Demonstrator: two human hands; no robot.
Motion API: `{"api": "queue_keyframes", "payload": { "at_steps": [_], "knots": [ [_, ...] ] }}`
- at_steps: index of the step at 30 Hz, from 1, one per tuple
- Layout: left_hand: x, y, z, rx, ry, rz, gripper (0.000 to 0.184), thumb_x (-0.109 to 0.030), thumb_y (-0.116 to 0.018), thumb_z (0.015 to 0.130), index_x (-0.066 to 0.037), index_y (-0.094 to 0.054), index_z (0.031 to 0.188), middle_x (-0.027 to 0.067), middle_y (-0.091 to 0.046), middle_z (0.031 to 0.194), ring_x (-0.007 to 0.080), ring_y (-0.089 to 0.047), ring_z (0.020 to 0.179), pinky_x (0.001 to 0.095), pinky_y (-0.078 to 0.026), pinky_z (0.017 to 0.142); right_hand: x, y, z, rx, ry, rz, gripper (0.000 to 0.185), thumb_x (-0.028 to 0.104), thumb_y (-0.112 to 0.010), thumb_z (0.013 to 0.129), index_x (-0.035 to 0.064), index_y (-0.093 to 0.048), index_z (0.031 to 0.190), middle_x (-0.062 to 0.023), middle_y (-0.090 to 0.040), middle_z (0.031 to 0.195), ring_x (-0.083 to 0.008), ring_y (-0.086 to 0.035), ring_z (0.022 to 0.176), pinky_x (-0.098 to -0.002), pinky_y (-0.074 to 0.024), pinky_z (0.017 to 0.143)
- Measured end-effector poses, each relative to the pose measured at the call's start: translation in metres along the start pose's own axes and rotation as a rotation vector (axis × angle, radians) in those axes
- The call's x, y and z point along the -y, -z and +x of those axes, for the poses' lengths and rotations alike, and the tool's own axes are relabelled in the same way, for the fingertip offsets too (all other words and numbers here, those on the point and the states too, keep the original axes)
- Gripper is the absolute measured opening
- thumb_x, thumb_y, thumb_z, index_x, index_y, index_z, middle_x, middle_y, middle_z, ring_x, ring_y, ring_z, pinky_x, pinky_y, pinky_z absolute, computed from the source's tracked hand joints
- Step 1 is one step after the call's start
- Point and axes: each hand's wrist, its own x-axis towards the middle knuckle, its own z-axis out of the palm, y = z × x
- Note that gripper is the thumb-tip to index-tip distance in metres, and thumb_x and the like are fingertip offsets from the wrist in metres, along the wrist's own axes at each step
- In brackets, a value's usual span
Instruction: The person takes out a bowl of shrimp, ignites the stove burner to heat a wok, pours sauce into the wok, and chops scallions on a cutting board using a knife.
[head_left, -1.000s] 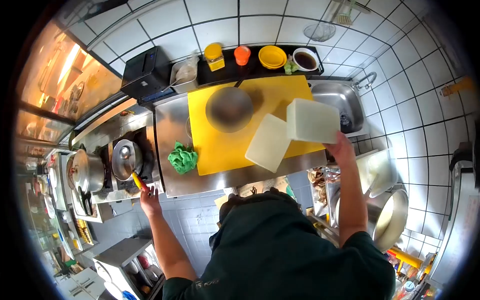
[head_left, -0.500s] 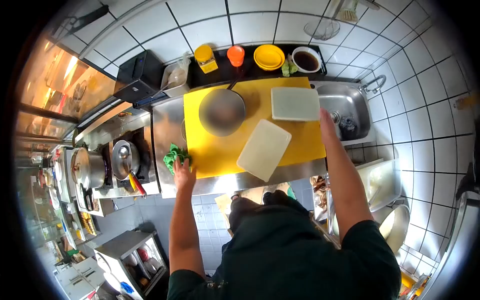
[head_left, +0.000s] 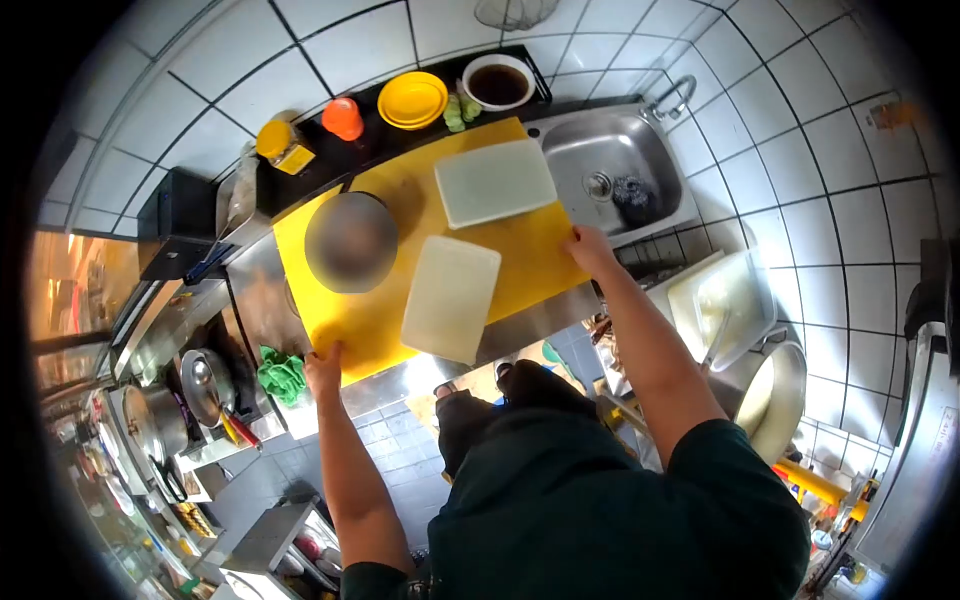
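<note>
Left hand (head_left: 323, 374) grips near-left corner, right hand (head_left: 592, 251) right edge, of flat yellow rectangular board (head_left: 530, 257) on shiny steel counter (head_left: 550, 316); seems best kept level, round dark-grey pan (head_left: 351, 243) on top.

The widest bare patch of board (head_left: 535, 265) spread right of the lid (head_left: 450, 300), stretching to the right hand (head_left: 593, 252) at the edge. Narrower lanes ran between pan (head_left: 325, 245) and lid, and pan and box (head_left: 497, 185); box and lid nearly met. Left hand (head_left: 323, 372) and cloth (head_left: 282, 375) crowded the front left corner. Jar (head_left: 285, 148), orange tub (head_left: 343, 119) and yellow bowls (head_left: 412, 100) lined the back. The tap (head_left: 685, 95) obstructed the sink's (head_left: 585, 150) back right corner.
</note>
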Motion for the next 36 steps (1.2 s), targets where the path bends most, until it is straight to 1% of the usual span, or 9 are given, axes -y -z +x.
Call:
{"api": "queue_keyframes", "payload": {
  "at_steps": [17, 20, 23, 24, 26, 28, 30, 31, 36],
  "knots": [
    [0.033, -0.005, -0.057, 0.042, -0.039, 0.000, 0.067, -0.045, -0.080, 0.081, 0.010, -0.060, 0.114, 0.0307, -0.062, 0.115, 0.0460, -0.058, 0.112, 0.0529, -0.046, 0.097, -0.019, -0.002, -0.051, -0.109, 0.063, -0.100, 0.042, 0.032, -0.076, 0.084, 0.0019, -0.071, 0.113, -0.0217, -0.072, 0.103, -0.0402, -0.068, 0.101, -0.0474, -0.0529, 0.088],
    [0.021, 0.006, -0.064, 0.032, -0.023, 0.060, 0.078, -0.049, -0.077, 0.083, 0.011, -0.054, 0.126, 0.0326, -0.058, 0.124, 0.0478, -0.055, 0.118, 0.0525, -0.045, 0.103, 0.020, 0.014, -0.075, -0.089, -0.066, 0.054, 0.038, 0.021, -0.067, 0.086, 0.0022, -0.068, 0.120, -0.0271, -0.065, 0.122, -0.0447, -0.060, 0.116, -0.0514, -0.0479, 0.097],
    [-0.011, 0.015, -0.061, -0.189, -0.013, 0.040, 0.087, -0.053, -0.075, 0.085, 0.009, -0.047, 0.138, 0.0358, -0.053, 0.133, 0.0506, -0.049, 0.126, 0.0544, -0.041, 0.109, 0.054, 0.002, -0.110, -0.595, 0.378, -0.078, 0.044, 0.009, -0.062, 0.084, 0.0074, -0.066, 0.127, -0.0253, -0.057, 0.138, -0.0467, -0.053, 0.126, -0.0552, -0.0421, 0.106],
    [0.002, -0.003, -0.039, -0.293, -0.112, -0.010, 0.081, -0.047, -0.074, 0.089, 0.008, -0.045, 0.141, 0.0350, -0.055, 0.130, 0.0490, -0.056, 0.117, 0.0546, -0.045, 0.104, 0.064, 0.004, -0.123, -0.519, 0.540, -0.147, 0.046, 0.007, -0.062, 0.082, 0.0081, -0.066, 0.128, -0.0233, -0.055, 0.140, -0.0449, -0.052, 0.127, -0.0538, -0.0431, 0.106],
    [-0.034, -0.001, -0.027, -0.118, -0.097, -0.420, 0.075, -0.039, -0.072, 0.094, 0.009, -0.043, 0.142, 0.0291, -0.062, 0.119, 0.0404, -0.065, 0.104, 0.0477, -0.056, 0.088, 0.082, 0.006, -0.150, -0.351, 0.859, -0.294, 0.050, 0.002, -0.063, 0.080, 0.0096, -0.065, 0.129, -0.0194, -0.051, 0.145, -0.0413, -0.051, 0.129, -0.0511, -0.0450, 0.106],
    [-0.089, -0.001, -0.030, -0.001, 0.077, -0.939, 0.056, -0.027, -0.065, 0.101, 0.007, -0.046, 0.140, 0.0158, -0.065, 0.106, 0.0227, -0.068, 0.081, 0.0336, -0.060, 0.066, 0.091, -0.004, -0.165, -0.139, 1.052, -0.292, 0.051, 0.004, -0.062, 0.081, 0.0139, -0.065, 0.131, -0.0178, -0.052, 0.144, -0.0389, -0.050, 0.133, -0.0524, -0.0403, 0.111],
    [-0.113, -0.001, -0.017, 0.194, 0.156, -1.142, 0.057, -0.025, -0.065, 0.100, 0.005, -0.043, 0.142, 0.0150, -0.066, 0.106, 0.0233, -0.069, 0.083, 0.0357, -0.061, 0.068, 0.107, -0.009, -0.170, -0.013, 1.172, -0.323, 0.051, 0.008, -0.063, 0.083, 0.0170, -0.065, 0.132, -0.0160, -0.054, 0.143, -0.0365, -0.049, 0.134, -0.0520, -0.0385, 0.113],
    [-0.124, 0.004, -0.018, 0.216, 0.141, -1.143, 0.041, -0.015, -0.061, 0.100, 0.009, -0.051, 0.132, 0.0157, -0.068, 0.105, 0.0213, -0.070, 0.078, 0.0352, -0.062, 0.067, 0.116, -0.010, -0.172, 0.014, 1.205, -0.356, 0.050, 0.010, -0.064, 0.083, 0.0180, -0.065, 0.132, -0.0149, -0.054, 0.142, -0.0353, -0.049, 0.134, -0.0511, -0.0389, 0.113],
    [-0.102, 0.021, 0.003, 0.242, 0.034, -1.089, 0.027, -0.011, -0.063, 0.098, 0.008, -0.061, 0.116, 0.0127, -0.070, 0.098, 0.0201, -0.070, 0.072, 0.0347, -0.063, 0.065, 0.132, -0.023, -0.157, 0.081, 1.257, -0.438, 0.044, 0.019, -0.066, 0.085, 0.0209, -0.066, 0.130, -0.0120, -0.056, 0.140, -0.0328, -0.051, 0.131, -0.0488, -0.0422, 0.109]
  ]
}}
